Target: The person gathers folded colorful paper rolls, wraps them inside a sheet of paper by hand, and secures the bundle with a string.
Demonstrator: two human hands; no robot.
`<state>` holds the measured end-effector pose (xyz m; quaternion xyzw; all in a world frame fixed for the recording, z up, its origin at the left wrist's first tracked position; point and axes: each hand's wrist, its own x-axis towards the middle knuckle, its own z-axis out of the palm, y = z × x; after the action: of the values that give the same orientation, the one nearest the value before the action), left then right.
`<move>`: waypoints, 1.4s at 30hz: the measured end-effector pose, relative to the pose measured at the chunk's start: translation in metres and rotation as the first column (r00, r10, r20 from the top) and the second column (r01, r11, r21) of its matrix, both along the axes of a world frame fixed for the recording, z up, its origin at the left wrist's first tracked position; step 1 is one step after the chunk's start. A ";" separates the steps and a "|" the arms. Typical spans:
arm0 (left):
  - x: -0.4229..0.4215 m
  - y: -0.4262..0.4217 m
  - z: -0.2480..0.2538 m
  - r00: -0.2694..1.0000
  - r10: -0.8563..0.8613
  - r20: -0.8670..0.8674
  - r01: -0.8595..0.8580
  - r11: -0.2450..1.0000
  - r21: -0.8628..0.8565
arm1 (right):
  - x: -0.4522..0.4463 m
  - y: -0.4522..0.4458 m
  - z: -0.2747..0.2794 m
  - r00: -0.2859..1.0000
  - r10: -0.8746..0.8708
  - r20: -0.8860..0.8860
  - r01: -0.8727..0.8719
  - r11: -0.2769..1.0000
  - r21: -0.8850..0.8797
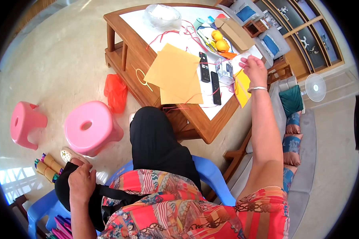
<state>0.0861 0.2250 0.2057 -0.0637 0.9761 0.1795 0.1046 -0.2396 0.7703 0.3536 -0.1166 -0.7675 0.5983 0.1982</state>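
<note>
My left hand (82,181) rests on my left knee, on the black trousers, with loosely bent fingers and nothing seen in them. My right hand (253,71), a bangle at its wrist, is raised over the right end of the wooden table (206,129). Its fingertips pinch what looks like a thin red string (238,73). Just below it are a yellow packet (242,88) and a clear plastic bag (225,71). To its left lie two black remotes (215,88) and several orange-yellow paper sheets (175,73), with red strands (187,102) across their lower edge.
Further back on the table stand a clear bowl (162,16), a tray with oranges (221,45) and a cardboard box (236,36). Pink stools (93,127), a red plastic bag (115,93) and tied bundles (48,167) are on the floor at left. A grey sofa (303,175) stands at right.
</note>
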 end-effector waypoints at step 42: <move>-0.079 0.011 0.119 0.753 0.445 -0.485 0.107 0.645 0.757 | 0.092 -0.397 0.033 -0.040 0.943 0.329 -0.989 -0.085 0.121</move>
<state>0.0074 0.2356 0.3249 -0.0483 0.7772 0.5826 -0.2327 -0.1477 0.3735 0.3865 0.4635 -0.7123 0.4108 -0.3304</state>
